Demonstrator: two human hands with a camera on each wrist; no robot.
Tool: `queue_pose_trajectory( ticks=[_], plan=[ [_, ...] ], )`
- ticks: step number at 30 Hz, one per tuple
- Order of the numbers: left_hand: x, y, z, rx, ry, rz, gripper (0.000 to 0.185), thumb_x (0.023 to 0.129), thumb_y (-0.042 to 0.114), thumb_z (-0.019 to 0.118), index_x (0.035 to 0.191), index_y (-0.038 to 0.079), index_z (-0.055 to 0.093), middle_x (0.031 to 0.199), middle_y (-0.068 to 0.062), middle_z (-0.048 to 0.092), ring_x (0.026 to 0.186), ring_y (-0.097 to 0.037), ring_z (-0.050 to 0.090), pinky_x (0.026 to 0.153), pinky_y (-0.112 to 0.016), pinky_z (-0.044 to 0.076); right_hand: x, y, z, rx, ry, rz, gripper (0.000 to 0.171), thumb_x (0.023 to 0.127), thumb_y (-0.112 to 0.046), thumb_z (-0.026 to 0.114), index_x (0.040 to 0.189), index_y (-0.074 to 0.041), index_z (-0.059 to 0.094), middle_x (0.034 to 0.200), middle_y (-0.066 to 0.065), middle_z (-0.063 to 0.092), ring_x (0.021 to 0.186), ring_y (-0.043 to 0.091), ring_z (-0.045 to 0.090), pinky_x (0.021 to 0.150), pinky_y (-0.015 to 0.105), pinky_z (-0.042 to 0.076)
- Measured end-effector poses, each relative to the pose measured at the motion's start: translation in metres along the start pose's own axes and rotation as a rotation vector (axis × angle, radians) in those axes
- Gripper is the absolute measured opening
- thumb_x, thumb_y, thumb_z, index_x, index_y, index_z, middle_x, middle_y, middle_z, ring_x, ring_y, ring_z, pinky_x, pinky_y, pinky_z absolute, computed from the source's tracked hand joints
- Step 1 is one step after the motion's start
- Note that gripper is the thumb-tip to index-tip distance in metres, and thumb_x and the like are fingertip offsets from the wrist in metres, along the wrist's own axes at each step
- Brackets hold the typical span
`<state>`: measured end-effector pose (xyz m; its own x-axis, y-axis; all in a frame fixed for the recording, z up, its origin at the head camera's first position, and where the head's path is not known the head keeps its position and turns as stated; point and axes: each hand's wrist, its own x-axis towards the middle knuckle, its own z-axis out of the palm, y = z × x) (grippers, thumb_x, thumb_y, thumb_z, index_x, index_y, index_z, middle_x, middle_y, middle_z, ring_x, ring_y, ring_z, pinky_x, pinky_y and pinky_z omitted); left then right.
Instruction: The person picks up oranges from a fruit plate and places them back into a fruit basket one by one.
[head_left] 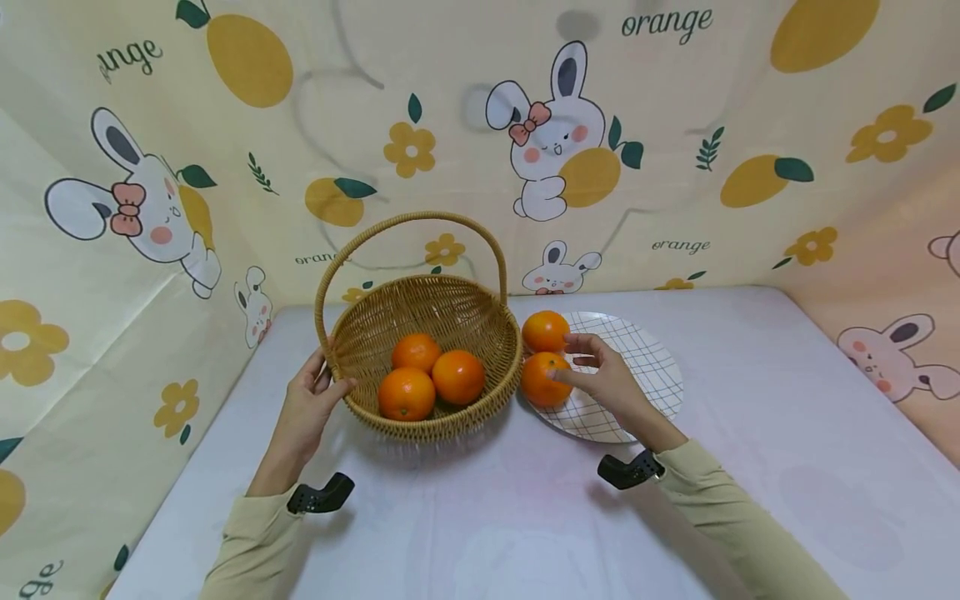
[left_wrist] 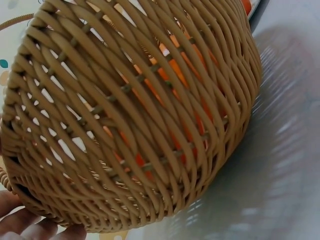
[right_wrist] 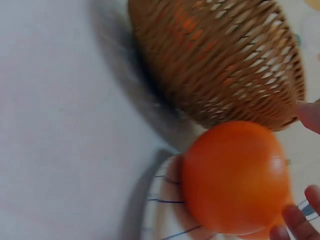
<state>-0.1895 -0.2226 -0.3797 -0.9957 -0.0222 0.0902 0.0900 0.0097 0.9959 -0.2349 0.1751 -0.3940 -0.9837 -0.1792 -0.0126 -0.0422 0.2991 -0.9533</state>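
A woven wicker basket [head_left: 431, 429] with a tall arched handle tilts toward me, with an orange [head_left: 407, 394], another orange [head_left: 458, 377] and a third orange [head_left: 416, 353] inside. My left hand [head_left: 306, 408] grips its left rim, thumb over the edge; in the left wrist view fingertips [left_wrist: 42, 229] lie against the outer weave. To the right, a front orange [head_left: 545, 380] and a back orange [head_left: 546, 331] sit at the left side of a plate. My right hand [head_left: 603, 383] reaches over the plate, thumb and fingers spread apart around the front orange.
The round white plate [head_left: 637, 358] with a grid pattern stands right beside the basket. A pale cloth covers the table [head_left: 480, 533]. Behind and at the sides hangs a printed curtain [head_left: 465, 50] with rabbits and fruit. Each wrist wears a black camera band [head_left: 321, 494].
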Motion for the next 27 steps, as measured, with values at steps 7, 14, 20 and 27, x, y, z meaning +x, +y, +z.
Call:
queue_pose_trajectory(
  ticks=[7,14,20,27],
  plan=[
    [-0.001,0.000,-0.001,-0.009,0.005,-0.012,0.075,0.091,-0.010,0.052,0.155,0.007,0.017,0.159,-0.010,0.012,0.143,-0.026,0.021,0.108,-0.038,0.028,0.003,0.017,0.010,-0.018,-0.011,0.068,0.078,0.078,-0.028,0.082,0.138,-0.005,0.037,0.139,0.017,0.040,0.123,0.036,0.042,0.101,0.049,0.041],
    [-0.001,0.000,0.000,-0.015,-0.004,0.012,0.074,0.090,-0.011,0.051,0.155,0.004,0.017,0.159,-0.013,0.014,0.142,-0.028,0.023,0.108,-0.040,0.027,0.004,0.020,0.014,-0.049,0.010,0.039,0.077,0.076,-0.024,0.083,0.135,-0.004,0.038,0.136,0.019,0.042,0.117,0.036,0.047,0.099,0.047,0.043],
    [-0.001,0.000,0.000,-0.020,-0.012,0.013,0.075,0.090,-0.011,0.051,0.155,0.004,0.015,0.159,-0.012,0.011,0.143,-0.025,0.020,0.110,-0.039,0.026,0.002,0.019,0.013,-0.057,0.030,0.017,0.074,0.075,-0.023,0.084,0.132,-0.003,0.042,0.137,0.018,0.043,0.119,0.037,0.047,0.097,0.047,0.044],
    [0.000,0.000,-0.001,-0.013,-0.010,0.005,0.075,0.091,-0.009,0.052,0.155,0.006,0.017,0.159,-0.011,0.013,0.142,-0.025,0.022,0.109,-0.039,0.028,-0.002,0.011,0.006,-0.055,0.038,0.029,0.074,0.075,-0.028,0.084,0.133,-0.007,0.042,0.139,0.014,0.041,0.122,0.036,0.043,0.095,0.046,0.044]
  ],
)
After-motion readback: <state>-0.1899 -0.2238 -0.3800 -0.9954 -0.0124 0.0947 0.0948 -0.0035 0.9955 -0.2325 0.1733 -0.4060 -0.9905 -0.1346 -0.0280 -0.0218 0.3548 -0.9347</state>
